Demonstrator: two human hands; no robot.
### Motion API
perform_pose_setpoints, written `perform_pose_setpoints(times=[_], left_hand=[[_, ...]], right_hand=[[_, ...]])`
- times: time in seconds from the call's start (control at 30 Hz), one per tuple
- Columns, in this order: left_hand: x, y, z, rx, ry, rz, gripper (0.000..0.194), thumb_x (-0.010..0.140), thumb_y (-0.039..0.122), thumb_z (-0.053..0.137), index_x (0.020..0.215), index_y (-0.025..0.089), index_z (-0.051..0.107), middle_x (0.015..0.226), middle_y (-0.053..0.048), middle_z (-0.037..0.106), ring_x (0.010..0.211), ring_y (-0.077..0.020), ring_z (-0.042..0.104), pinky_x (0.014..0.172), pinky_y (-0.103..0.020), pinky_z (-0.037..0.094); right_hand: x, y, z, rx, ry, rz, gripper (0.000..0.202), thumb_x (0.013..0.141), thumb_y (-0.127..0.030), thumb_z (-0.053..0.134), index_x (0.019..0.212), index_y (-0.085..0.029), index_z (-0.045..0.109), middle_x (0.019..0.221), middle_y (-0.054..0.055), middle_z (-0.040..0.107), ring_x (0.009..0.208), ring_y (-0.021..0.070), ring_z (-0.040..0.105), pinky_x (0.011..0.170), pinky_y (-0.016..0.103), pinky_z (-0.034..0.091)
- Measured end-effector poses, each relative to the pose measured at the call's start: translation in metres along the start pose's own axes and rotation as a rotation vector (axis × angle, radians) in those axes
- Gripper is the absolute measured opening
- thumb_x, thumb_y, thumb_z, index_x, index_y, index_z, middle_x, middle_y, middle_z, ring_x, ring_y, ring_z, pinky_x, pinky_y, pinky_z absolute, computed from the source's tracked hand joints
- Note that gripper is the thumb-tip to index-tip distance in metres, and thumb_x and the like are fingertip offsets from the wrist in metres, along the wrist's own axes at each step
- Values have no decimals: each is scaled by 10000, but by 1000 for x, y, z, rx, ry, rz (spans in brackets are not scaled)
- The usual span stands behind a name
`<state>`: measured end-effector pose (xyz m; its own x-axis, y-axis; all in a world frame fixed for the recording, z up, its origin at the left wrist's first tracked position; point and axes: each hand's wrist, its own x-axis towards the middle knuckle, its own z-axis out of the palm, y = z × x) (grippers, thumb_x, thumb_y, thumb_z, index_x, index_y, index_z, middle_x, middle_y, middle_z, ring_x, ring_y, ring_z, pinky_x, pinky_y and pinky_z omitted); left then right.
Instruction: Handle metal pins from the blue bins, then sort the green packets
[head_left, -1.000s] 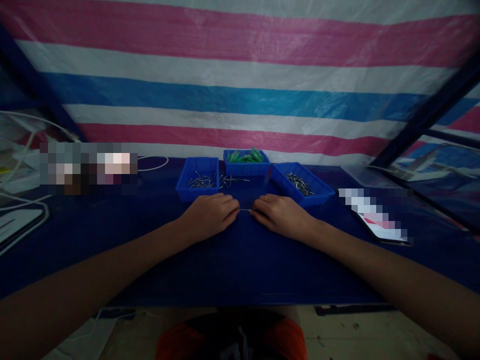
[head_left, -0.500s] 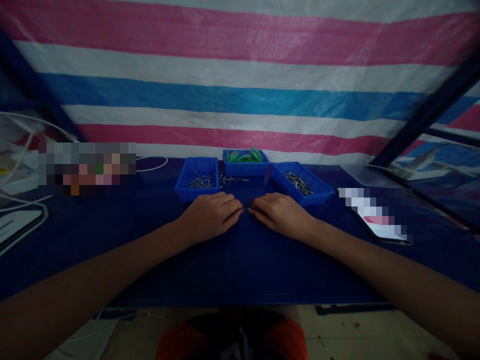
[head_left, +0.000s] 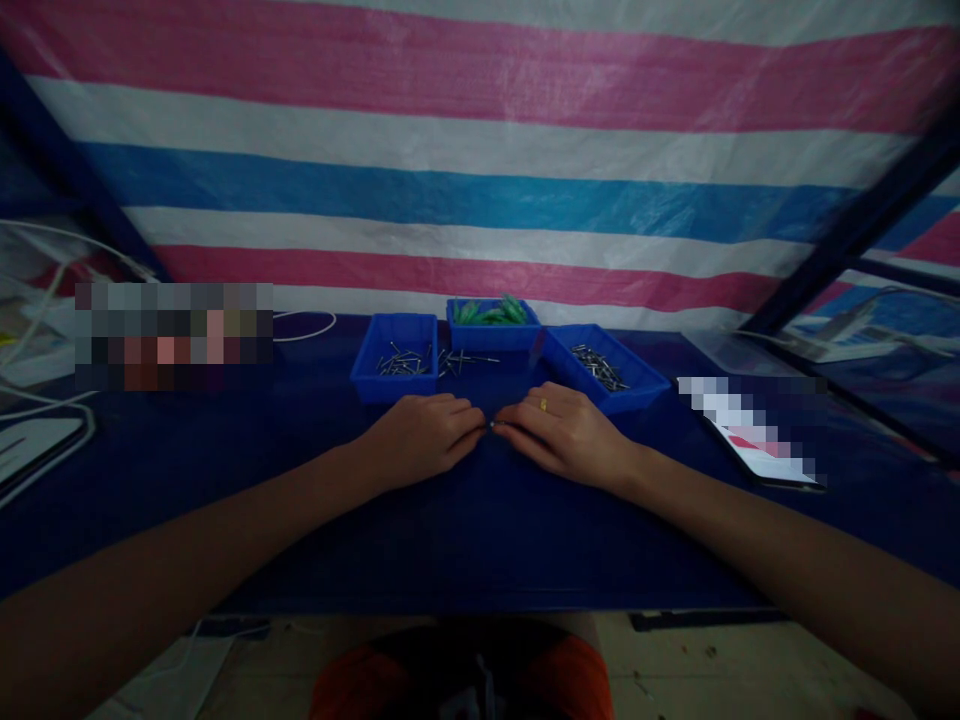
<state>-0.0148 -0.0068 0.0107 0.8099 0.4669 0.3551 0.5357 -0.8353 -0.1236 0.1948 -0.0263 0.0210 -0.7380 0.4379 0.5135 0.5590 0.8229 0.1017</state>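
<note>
My left hand (head_left: 426,436) and my right hand (head_left: 564,430) face each other above the blue table, fingertips nearly touching. Both are pinched closed. Between them shows a tiny metallic piece (head_left: 492,425), most of it hidden by the fingers. A gold ring is on the right hand. Behind my left hand stands a blue bin (head_left: 364,375) holding thin metal pins. Another blue bin (head_left: 637,390) with metal pins is behind my right hand. A third blue bin (head_left: 491,336), at the back, holds green pieces. A few loose pins (head_left: 469,358) lie between the bins.
A phone-like device (head_left: 780,470) with a blurred screen lies at the right. At the left edge are another device (head_left: 37,445) and white cables (head_left: 94,420). A striped plastic sheet (head_left: 480,200) hangs behind the table (head_left: 480,550).
My right fingertips have shifted slightly left, and that hand has turned a little, showing more of the ring. The gap between the hands is smaller, and less of the metallic piece shows.
</note>
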Motion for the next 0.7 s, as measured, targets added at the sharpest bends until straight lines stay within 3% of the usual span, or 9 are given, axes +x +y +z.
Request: perform_pose_setpoints(times=[0.17, 0.43, 0.57, 0.7], left_hand=[[0, 0, 1, 24, -1, -17, 181, 896, 243, 433, 811, 160, 568, 729, -8, 601, 684, -144, 575, 585, -240, 414], [0, -1, 1, 23, 16, -76, 180, 899, 240, 415, 854, 152, 566, 776, -22, 611, 722, -149, 580, 631, -250, 428], [0, -1, -3, -5, 84, -94, 176, 889, 247, 428, 864, 151, 573, 785, -25, 613, 728, -145, 583, 632, -239, 432], [0, 1, -4, -84, 134, -24, 180, 891, 240, 427, 877, 149, 583, 797, -19, 612, 741, -134, 588, 652, -227, 442]], right_hand=[[3, 0, -2, -3, -13, 21, 307, 943, -280, 364, 877, -124, 620, 697, 49, 624, 637, 138, 549, 638, 271, 399], [1, 7, 6, -29, -189, 160, 329, 951, -333, 345, 894, -132, 599, 703, 49, 614, 646, 140, 550, 628, 254, 380], [0, 8, 8, -39, -219, 127, 318, 950, -320, 353, 845, -135, 589, 687, 38, 601, 629, 134, 547, 600, 243, 366], [1, 6, 8, -45, -232, 63, 314, 946, -298, 361, 787, -136, 578, 654, 23, 577, 586, 122, 524, 576, 236, 357]])
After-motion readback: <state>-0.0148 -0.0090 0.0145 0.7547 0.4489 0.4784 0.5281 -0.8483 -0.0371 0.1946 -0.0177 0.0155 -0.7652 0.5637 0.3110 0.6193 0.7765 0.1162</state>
